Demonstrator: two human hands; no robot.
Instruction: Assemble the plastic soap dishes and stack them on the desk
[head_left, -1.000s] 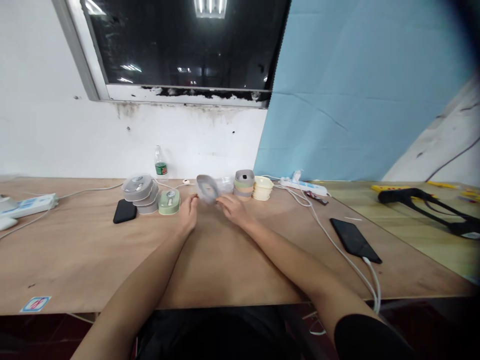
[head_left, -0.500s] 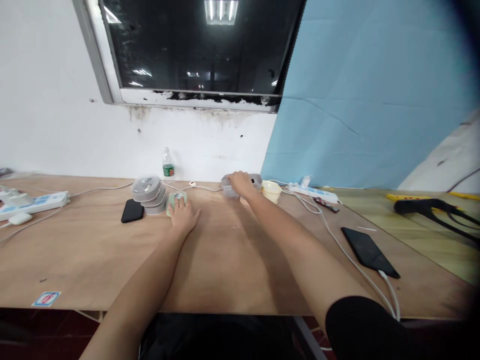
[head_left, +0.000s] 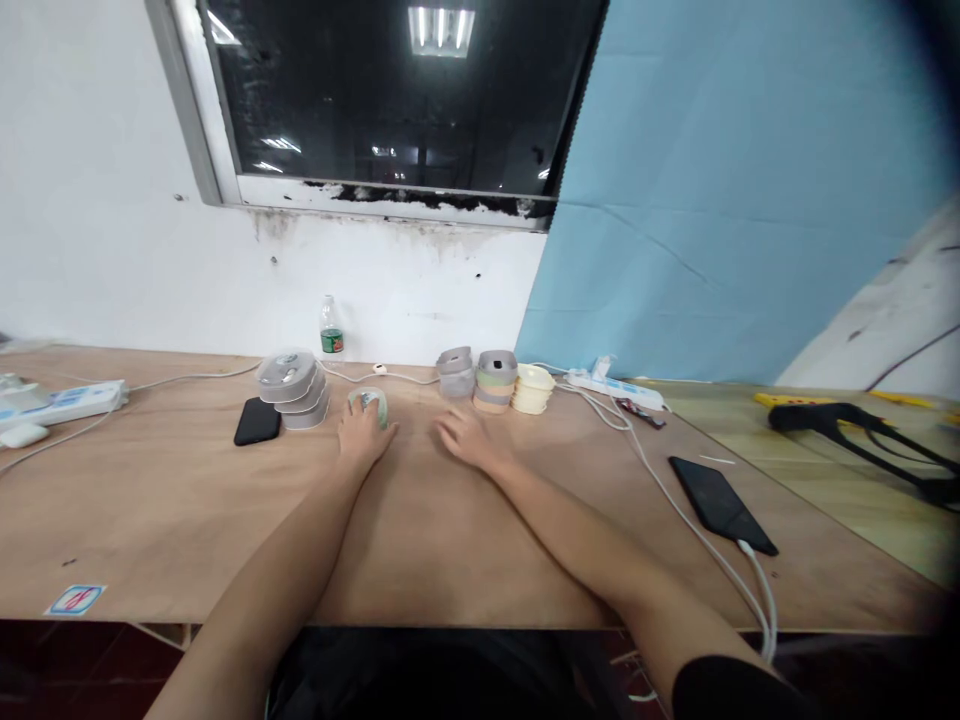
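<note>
Head view: left hand (head_left: 361,432) partly covers small green container (head_left: 382,405) on table (head_left: 420,550); can't tell if grip closes. Right hand (head_left: 465,437) empty, fingers loosely spread. I'd grasp container by its sides, not top.

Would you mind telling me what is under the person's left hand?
Under the left hand is a green container. Its far rim and right part show; the hand covers the rest, so its near left part cannot be seen.
</note>
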